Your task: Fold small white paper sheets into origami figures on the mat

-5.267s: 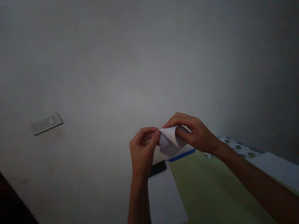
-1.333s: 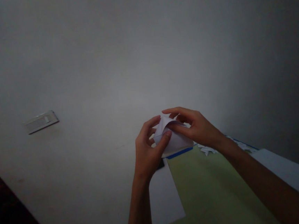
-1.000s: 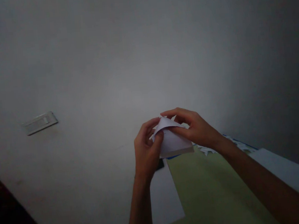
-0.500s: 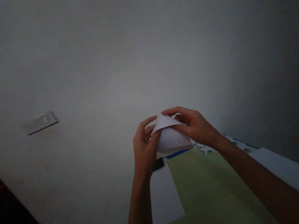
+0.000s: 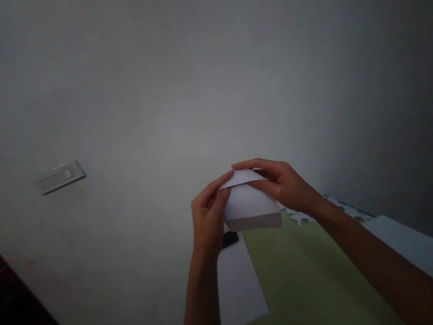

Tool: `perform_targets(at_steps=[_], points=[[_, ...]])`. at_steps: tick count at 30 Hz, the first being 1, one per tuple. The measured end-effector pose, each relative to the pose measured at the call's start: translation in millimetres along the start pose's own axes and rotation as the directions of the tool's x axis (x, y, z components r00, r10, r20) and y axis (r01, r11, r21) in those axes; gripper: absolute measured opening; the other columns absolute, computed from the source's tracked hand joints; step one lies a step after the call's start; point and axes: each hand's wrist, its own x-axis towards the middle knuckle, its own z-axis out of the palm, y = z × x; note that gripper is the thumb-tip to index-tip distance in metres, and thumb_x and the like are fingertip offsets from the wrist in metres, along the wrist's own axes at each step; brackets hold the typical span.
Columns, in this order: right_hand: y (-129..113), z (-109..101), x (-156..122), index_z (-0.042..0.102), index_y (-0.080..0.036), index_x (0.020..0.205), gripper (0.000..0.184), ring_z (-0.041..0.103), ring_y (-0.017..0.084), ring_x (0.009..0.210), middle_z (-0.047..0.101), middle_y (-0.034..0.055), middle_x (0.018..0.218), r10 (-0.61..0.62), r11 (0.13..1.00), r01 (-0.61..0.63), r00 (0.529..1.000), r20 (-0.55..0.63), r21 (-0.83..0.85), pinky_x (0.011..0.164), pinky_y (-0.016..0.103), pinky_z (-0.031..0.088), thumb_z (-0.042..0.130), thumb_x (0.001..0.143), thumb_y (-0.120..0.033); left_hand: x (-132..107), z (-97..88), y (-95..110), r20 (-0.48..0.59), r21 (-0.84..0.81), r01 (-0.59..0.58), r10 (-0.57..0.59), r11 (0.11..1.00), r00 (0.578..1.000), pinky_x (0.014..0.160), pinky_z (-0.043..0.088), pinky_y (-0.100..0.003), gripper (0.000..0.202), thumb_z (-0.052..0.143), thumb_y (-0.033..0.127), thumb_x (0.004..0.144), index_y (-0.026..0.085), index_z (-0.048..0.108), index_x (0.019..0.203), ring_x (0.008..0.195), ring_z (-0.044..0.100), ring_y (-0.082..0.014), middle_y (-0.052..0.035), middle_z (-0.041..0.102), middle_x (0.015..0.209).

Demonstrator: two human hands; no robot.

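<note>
Item: folded white paper sheet (image 5: 251, 206), held up above the green surface (image 5: 306, 281). My left hand (image 5: 206, 221) pinches its 9 o'clock edge, my right hand (image 5: 285, 187) its 1 o'clock edge. Flat black phone (image 5: 230, 239) lies at 7 o'clock.

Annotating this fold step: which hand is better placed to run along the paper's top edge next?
Right, likely. The right hand has its index finger lying along the top edge of the white paper, thumb on its front. The left hand only pinches the left corner, so it suits steadying.
</note>
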Motion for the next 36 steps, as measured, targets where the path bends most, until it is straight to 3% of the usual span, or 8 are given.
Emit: perform_targets(at_steps=[7, 11, 14, 21, 26, 31, 36], points=[[-2.8, -8.3, -4.2, 0.067, -0.029, 0.129, 0.039, 0.062, 0.024, 0.121, 0.066, 0.0057, 0.134, 0.037, 0.999, -0.04, 0.994, 0.102, 0.023, 0.095, 0.038, 0.055, 0.066, 0.09, -0.031, -0.4, -5.2, -4.6, 0.029, -0.032, 0.027, -0.026, 0.999, 0.999, 0.079, 0.051, -0.03, 0.031, 0.069, 0.032, 0.084, 0.026, 0.076, 0.114, 0.099, 0.066, -0.0229, -0.0082, 0.075, 0.109], [-4.5, -9.5, -2.6, 0.072, -0.03, 0.122, 0.03, 0.062, 0.023, 0.121, 0.07, 0.0042, 0.129, 0.034, 0.998, -0.031, 0.999, 0.036, -0.061, 0.104, 0.041, 0.049, 0.054, 0.099, -0.036, -0.8, -4.7, -2.4, 0.026, -0.005, 0.019, -0.018, 1.0, 0.999, 0.082, 0.05, -0.032, 0.03, 0.068, 0.032, 0.084, 0.024, 0.077, 0.111, 0.102, 0.066, -0.0241, -0.0088, 0.074, 0.113], [-3.5, -8.0, -1.6, 0.074, -0.03, 0.119, 0.027, 0.064, 0.022, 0.118, 0.072, 0.0033, 0.125, 0.026, 0.997, -0.024, 1.0, 0.016, -0.073, 0.104, 0.041, 0.049, 0.058, 0.097, -0.033, -0.8, -3.4, 0.5, 0.011, 0.026, 0.007, -0.007, 1.0, 1.0, 0.081, 0.052, -0.035, 0.031, 0.066, 0.036, 0.084, 0.022, 0.078, 0.108, 0.1, 0.066, -0.0263, -0.0104, 0.075, 0.108], [3.9, -6.4, -3.3, 0.068, -0.028, 0.127, 0.037, 0.067, 0.018, 0.092, 0.072, 0.0057, 0.115, 0.08, 0.997, -0.08, 0.997, -0.006, 0.006, 0.075, 0.03, 0.056, 0.067, 0.09, -0.029, 0.2, 0.5, 1.0, 0.001, 0.047, -0.019, 0.019, 0.999, 1.0, 0.071, 0.052, -0.029, 0.026, 0.075, 0.038, 0.082, 0.023, 0.075, 0.104, 0.088, 0.068, -0.0206, -0.0092, 0.075, 0.105], [8.9, -7.7, -3.8, 0.064, -0.029, 0.132, 0.046, 0.063, 0.013, 0.08, 0.068, 0.0045, 0.111, 0.044, 0.999, -0.045, 0.998, -0.042, -0.009, 0.07, 0.027, 0.054, 0.072, 0.086, -0.027, 1.0, -1.1, -3.0, 0.029, -0.038, 0.038, -0.037, 0.999, 0.999, 0.059, 0.051, -0.025, 0.045, 0.076, 0.037, 0.081, 0.021, 0.066, 0.123, 0.07, 0.067, -0.0168, -0.0083, 0.077, 0.092], [7.7, -6.8, -1.6, 0.071, -0.026, 0.12, 0.034, 0.065, 0.017, 0.092, 0.07, 0.0043, 0.107, 0.003, 0.998, -0.008, 0.997, -0.081, -0.061, 0.081, 0.032, 0.055, 0.072, 0.086, -0.027, 1.9, -1.9, -4.9, 0.016, 0.027, -0.028, 0.028, 0.999, 0.999, 0.073, 0.055, -0.028, 0.026, 0.074, 0.034, 0.085, 0.018, 0.074, 0.104, 0.082, 0.071, -0.0189, -0.0083, 0.077, 0.094], [-1.2, -2.8, 1.4, 0.077, -0.025, 0.103, 0.016, 0.066, 0.018, 0.091, 0.072, 0.0032, 0.097, -0.083, 0.982, 0.071, 0.994, -0.067, -0.173, 0.081, 0.033, 0.053, 0.07, 0.09, -0.029, 1.3, 0.4, -5.5, 0.054, 0.249, -0.21, 0.203, 0.945, 0.978, 0.087, 0.055, -0.034, 0.016, 0.069, 0.03, 0.089, 0.022, 0.077, 0.1, 0.095, 0.071, -0.0213, -0.0065, 0.077, 0.102]])
